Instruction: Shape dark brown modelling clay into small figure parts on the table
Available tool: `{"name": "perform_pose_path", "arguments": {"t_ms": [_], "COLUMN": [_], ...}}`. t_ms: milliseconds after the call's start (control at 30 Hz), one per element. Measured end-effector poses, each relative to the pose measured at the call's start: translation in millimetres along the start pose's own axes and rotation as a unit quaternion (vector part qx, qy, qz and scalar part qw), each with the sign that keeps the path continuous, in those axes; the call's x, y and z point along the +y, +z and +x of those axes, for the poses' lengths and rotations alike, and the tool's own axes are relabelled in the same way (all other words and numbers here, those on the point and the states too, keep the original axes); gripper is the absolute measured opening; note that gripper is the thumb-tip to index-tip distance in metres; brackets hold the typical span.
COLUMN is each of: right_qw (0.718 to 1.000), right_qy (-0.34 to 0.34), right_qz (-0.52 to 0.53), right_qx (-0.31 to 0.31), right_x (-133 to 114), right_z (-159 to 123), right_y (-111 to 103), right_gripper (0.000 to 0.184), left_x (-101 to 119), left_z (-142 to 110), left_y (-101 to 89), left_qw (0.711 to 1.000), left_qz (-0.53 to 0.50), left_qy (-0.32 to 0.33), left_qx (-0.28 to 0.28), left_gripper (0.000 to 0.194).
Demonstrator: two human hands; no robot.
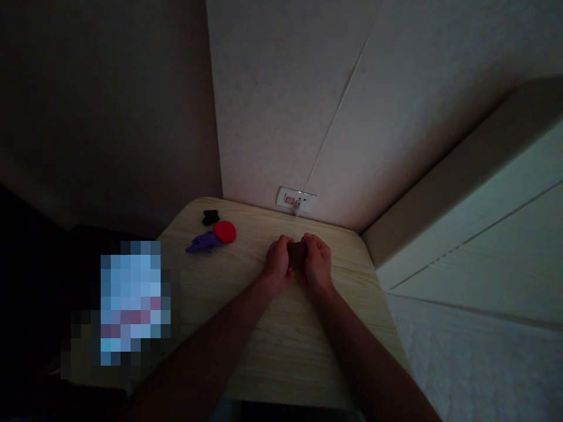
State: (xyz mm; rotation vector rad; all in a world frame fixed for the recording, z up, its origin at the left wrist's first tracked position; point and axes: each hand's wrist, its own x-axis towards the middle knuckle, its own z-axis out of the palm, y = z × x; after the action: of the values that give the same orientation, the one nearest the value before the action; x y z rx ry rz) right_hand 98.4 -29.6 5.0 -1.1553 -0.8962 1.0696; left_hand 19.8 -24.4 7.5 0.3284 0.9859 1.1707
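A small dark brown block-like piece [298, 255] is held between my two hands above the wooden table [281, 334]. My left hand [278, 262] has its fingers closed around the left side of the piece. On its right side, my right hand [317, 261] grips it the same way. The dim light hides its exact kind. To the left on the tabletop lie a flat red disc [224, 232], a purple irregular piece [204, 242] touching or close to it, and a small black lump [210, 217] behind them.
A white wall socket [296, 200] with a plug in it sits just above the table's back edge. Pale panelled furniture [475, 234] stands along the right, with a whitish quilted surface [479, 369] below. A pixelated bright patch [132, 299] covers something at left.
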Motion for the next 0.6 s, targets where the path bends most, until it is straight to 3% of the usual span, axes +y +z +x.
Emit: {"name": "perform_pose_path", "arguments": {"t_ms": [167, 467, 533, 600], "right_qw": [0.997, 0.991, 0.994, 0.998], "right_qy": [0.065, 0.112, 0.089, 0.020], "right_qz": [0.038, 0.050, 0.048, 0.009], "right_qx": [-0.005, -0.043, -0.047, -0.057], "right_x": [-12, -13, -9, -6], "right_z": [-5, -2, -1, -2], "right_y": [2, -5, -9, -13], "right_gripper": [0.035, 0.035, 0.037, 0.035], "left_x": [3, 5, 3, 1], "left_z": [-1, 2, 3, 4], "left_y": [0.2, -0.9, -1.5, -2.6], "left_qw": [1.000, 0.998, 0.996, 0.990], "left_qz": [0.010, 0.055, 0.077, 0.098], "left_qy": [-0.002, 0.002, 0.037, 0.097], "left_qx": [0.002, -0.030, -0.032, -0.028], "left_gripper": [0.017, 0.022, 0.025, 0.029]}}
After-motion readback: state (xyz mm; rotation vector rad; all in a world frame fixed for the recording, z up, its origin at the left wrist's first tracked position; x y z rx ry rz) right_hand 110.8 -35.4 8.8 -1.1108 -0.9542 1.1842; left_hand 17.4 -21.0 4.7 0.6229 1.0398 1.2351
